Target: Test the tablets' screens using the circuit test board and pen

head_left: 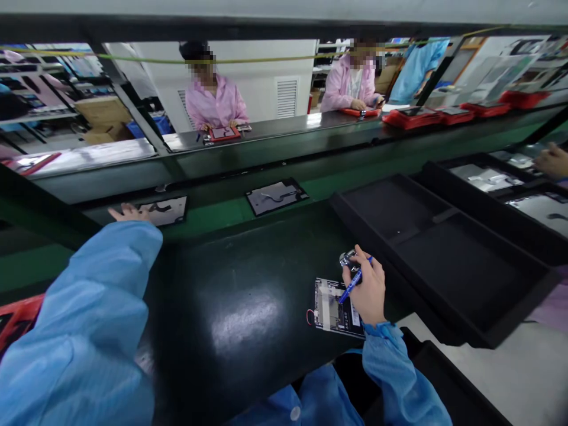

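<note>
Along the dark work surface [248, 349], the person's right hand [364, 290] curls closed, pinching a blue pen [352, 285] against a small chrome fitting [348, 258]. A circuit board [333, 307] with a red wire loop [309, 317] lies just below that hand, its upper corner partly hidden by the fingers. Bracing the wrist and keeping the grip short would likely give the steadiest control here. Well apart, the left hand [131, 213] lies open with fingers spread, on a green ledge [208, 222] beside a metal plate [165, 211]. A dark tray [439, 254] sits to the right.
</note>
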Available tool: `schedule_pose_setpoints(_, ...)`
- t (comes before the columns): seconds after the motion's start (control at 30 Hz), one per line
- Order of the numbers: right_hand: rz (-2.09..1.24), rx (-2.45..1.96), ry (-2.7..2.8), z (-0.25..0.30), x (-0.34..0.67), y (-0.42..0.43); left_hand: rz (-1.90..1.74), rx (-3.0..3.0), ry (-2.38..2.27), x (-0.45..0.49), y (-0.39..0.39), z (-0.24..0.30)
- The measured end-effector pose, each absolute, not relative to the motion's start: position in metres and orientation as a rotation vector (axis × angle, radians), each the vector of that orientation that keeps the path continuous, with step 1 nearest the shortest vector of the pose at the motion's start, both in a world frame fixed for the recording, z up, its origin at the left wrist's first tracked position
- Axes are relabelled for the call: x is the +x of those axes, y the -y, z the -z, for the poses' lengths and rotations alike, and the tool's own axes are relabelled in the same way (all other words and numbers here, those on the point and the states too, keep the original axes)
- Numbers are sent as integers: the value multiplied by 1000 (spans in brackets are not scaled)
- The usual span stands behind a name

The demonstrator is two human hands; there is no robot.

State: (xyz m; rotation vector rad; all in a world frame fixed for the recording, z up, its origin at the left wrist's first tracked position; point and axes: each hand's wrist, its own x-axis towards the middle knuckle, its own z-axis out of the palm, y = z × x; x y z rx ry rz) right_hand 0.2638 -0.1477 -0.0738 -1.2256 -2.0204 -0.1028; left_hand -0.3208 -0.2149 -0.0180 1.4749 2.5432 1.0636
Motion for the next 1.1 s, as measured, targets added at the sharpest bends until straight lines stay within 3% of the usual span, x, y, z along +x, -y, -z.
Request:
schedule_pose_setpoints(0.13,290,-1214,1820,44,300,167,-801,1596,-2692,-279,204,21)
schedule_pose_setpoints(0.3,463,-1708,1895,33,373,177,-552,2006,-2477,-168,199,61)
schedule_pose_setpoints(0.53,465,-1716,1744,48,413,203,-808,2390,-1901,-21,184,80)
schedule_pose_setpoints(0.7,513,-1820,1391,46,448,294,-757,2431,-1741,1,182,86)
schedule_pose_setpoints(0.93,352,-2304,734,149,484,408,-678,2244,-1722,-4,188,73)
schedule_pose_setpoints(1.1,-12,-2525,544,245,452,429,-614,2265,-1745,-6,189,76)
